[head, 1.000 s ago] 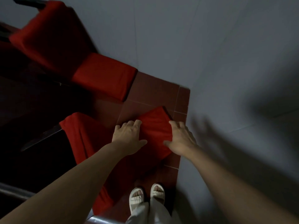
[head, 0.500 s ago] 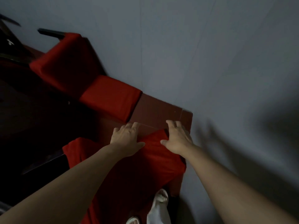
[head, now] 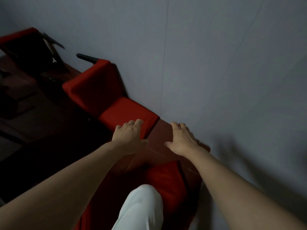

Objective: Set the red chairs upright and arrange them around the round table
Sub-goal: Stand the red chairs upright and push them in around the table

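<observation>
Grey painted wall (head: 216,63) fills the upper right, meeting a dark red tiled floor (head: 159,140). Against the wall lies a tipped red upholstered chair (head: 106,97), black leg pointing up-left; another red fabric-covered chair (head: 167,180) lies nearer, under the arms, beside a white trouser leg (head: 141,209). A third overturned red chair (head: 25,45) sits far left, blurred. Both hands hover with fingers spread, holding nothing: left hand (head: 129,136) over the first chair's corner, right hand (head: 182,140) over the floor.
</observation>
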The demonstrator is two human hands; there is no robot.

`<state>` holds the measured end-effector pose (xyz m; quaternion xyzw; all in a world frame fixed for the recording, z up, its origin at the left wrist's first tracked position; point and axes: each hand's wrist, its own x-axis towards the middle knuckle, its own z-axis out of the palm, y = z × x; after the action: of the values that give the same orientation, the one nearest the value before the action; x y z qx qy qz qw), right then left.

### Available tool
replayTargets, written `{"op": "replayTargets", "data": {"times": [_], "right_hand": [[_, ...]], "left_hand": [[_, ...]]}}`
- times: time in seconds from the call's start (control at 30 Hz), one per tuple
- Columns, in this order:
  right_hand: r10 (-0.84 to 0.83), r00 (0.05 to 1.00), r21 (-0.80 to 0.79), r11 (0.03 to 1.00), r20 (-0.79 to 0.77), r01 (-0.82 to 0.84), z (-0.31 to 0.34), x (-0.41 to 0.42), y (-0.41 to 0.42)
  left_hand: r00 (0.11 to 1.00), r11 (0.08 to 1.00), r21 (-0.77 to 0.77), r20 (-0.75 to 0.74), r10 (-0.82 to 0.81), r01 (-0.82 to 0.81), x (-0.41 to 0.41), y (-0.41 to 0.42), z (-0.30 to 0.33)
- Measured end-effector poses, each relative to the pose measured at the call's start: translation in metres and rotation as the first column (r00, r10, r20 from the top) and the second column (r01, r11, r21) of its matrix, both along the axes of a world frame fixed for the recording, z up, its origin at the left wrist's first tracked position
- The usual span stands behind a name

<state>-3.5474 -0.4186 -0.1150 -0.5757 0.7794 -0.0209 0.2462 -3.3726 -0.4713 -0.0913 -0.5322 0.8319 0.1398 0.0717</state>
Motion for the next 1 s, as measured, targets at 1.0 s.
{"op": "replayTargets", "data": {"times": [1.0], "right_hand": [[0.375,0.927,0.045,0.926,-0.002,-0.375,-0.030,0.032,-0.544]], "left_hand": [[0.944,0.936,0.124,0.022,0.328,-0.329,0.039,-0.505,-0.057]]}}
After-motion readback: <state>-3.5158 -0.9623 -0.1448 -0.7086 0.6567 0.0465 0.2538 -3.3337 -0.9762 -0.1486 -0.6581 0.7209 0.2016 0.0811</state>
